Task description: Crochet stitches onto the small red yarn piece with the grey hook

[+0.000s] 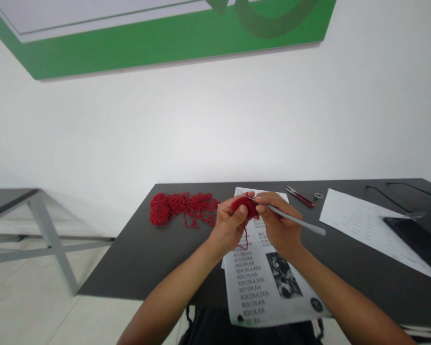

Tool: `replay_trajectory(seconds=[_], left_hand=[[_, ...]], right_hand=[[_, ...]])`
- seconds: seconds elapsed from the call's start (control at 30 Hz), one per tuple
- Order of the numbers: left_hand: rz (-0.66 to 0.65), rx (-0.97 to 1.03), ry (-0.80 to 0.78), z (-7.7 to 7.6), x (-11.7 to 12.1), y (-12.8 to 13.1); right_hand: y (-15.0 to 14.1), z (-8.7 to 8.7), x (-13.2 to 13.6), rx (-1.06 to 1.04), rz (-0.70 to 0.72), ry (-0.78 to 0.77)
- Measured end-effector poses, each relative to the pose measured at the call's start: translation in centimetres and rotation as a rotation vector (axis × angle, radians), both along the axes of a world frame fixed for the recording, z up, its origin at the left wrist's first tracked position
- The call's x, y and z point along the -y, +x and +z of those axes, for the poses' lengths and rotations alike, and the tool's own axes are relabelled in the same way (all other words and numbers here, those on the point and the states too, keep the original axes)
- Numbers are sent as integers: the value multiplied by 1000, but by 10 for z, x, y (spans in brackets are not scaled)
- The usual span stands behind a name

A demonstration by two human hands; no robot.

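Observation:
In the middle of the view my left hand [229, 224] is closed around a small red crochet piece [244, 206], thumb on its near face. My right hand [280, 223] grips a crochet hook [296, 220] with a grey handle. The hook's thin metal end lies at the top of the red piece. A loose strand of red yarn hangs below the piece over a printed pattern sheet [249, 278]. To the left, a ball of red yarn [159, 210] sits beside a tangled heap of the same yarn [194, 206]. Fingers hide part of the piece.
Small red-handled thread snips [300, 197] and a little ring-shaped item [318, 196] lie behind my right hand. Further right are another printed sheet [366, 225], a dark phone [413, 235] and eyeglasses [398, 201]. The dark table [129, 268] ends at a white wall.

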State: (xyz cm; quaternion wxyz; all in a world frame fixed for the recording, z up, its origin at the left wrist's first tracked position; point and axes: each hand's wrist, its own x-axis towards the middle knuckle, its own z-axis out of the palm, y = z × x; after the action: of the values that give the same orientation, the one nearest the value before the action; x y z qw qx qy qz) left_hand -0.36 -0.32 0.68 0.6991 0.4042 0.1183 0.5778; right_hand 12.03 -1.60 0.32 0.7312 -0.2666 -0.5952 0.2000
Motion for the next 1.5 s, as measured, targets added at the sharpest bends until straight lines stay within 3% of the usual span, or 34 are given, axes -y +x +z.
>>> replay_trajectory(seconds=[1.0, 1.2, 1.37, 1.5], left_hand=[[25, -5, -10, -1, 0, 0], [-20, 17, -144, 5, -2, -2], [-24, 27, -116, 5, -8, -4], [-131, 61, -226, 7, -13, -9]], right_hand=[[0, 1, 0, 6, -22, 18], [1, 1, -1, 25, -10, 5], [1, 0, -3, 56, -18, -2], [3, -2, -7, 105, -9, 48]])
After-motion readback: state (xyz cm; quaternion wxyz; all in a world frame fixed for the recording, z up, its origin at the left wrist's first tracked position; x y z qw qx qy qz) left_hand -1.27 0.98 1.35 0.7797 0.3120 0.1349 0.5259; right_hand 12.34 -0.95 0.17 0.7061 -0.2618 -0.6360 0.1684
